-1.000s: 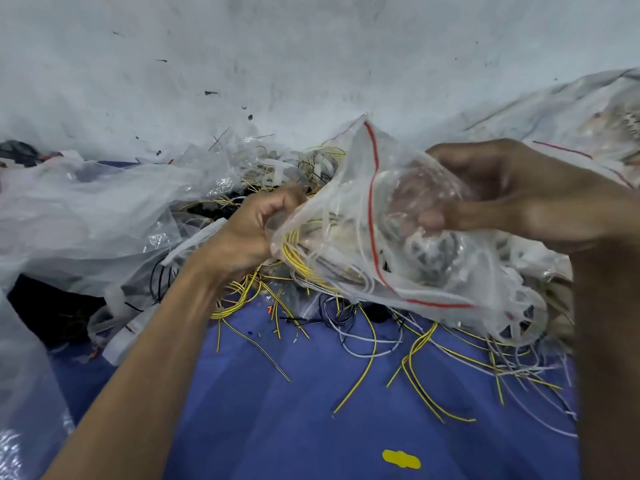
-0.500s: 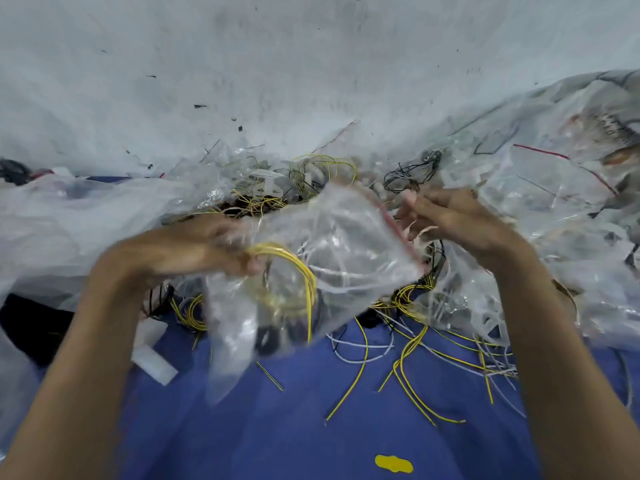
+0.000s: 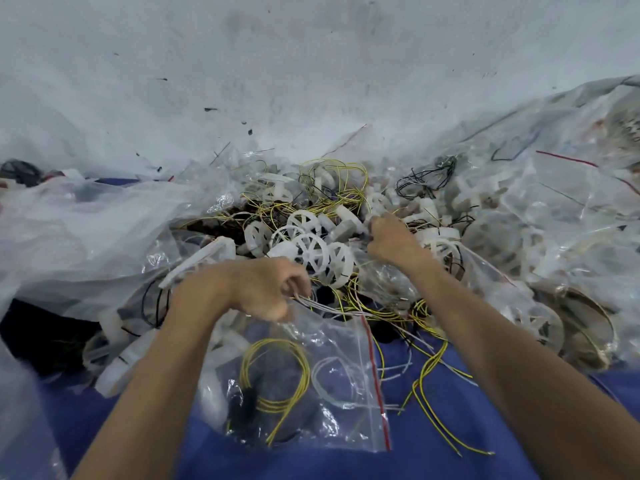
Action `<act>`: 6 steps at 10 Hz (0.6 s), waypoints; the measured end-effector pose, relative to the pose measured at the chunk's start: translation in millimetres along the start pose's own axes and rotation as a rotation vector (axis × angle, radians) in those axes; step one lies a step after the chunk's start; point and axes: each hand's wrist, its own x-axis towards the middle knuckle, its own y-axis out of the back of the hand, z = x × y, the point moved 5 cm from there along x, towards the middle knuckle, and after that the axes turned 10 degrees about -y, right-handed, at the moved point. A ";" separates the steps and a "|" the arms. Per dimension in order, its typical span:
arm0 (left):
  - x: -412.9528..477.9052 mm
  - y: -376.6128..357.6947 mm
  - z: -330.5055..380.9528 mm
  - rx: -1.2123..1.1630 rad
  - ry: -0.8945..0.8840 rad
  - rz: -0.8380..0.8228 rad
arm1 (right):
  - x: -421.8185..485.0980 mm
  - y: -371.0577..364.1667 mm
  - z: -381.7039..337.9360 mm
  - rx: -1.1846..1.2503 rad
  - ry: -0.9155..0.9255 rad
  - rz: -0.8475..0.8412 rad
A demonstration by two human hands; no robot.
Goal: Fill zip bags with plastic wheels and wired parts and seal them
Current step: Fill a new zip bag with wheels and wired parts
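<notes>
Head view: left hand (image 3: pixel 263 289) pinches pale wires (image 3: pixel 313 303) at centre, zip bag (image 3: pixel 339 393) holding yellow wires (image 3: pixel 277 404) lies at 6 o'clock, right hand (image 3: pixel 391 240) curled among wheels (image 3: pixel 313 252) at 1 o'clock, grip unclear.

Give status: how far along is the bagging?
Done: one zip bag holding a yellow wire coil lies on the blue surface; seal unclear. Filled-looking bags pile at right. In hand: left hand curls at that bag's top edge; right hand digs among white wheels. Left: many loose wheels and wires unbagged.
</notes>
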 end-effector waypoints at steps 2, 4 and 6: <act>2.5 -4.4 62.0 0.155 -0.188 0.103 | 28.2 -25.6 18.0 -0.238 -0.234 0.012; 0.6 -27.4 75.1 0.266 0.063 -0.130 | 31.7 -12.0 23.0 -0.402 -0.184 0.030; 10.3 -45.0 75.3 0.312 0.055 -0.147 | 39.5 -7.0 -6.9 -0.618 -0.131 -0.039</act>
